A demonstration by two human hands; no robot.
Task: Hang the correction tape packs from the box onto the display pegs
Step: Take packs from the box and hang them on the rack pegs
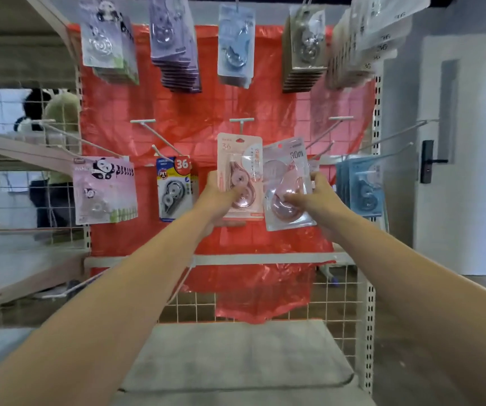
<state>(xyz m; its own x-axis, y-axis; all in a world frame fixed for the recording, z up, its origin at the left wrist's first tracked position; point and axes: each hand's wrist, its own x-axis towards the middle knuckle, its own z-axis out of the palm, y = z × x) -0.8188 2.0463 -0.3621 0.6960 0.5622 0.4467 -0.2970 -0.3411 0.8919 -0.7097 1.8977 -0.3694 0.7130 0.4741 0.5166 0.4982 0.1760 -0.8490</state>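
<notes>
My left hand grips a pink correction tape pack marked 36, held upright just below the middle peg. Beside it, my right hand grips a clear pack with a pink dispenser marked 30m, tilted slightly right. Both packs are in front of the red sheet on the wire display rack. The peg to the right is bare at its tip. No box is in view.
Hung stacks fill other pegs: panda packs, a blue-yellow 36 pack, blue packs, and several stacks along the top row. A grey shelf lies below. A door with a handle stands at right.
</notes>
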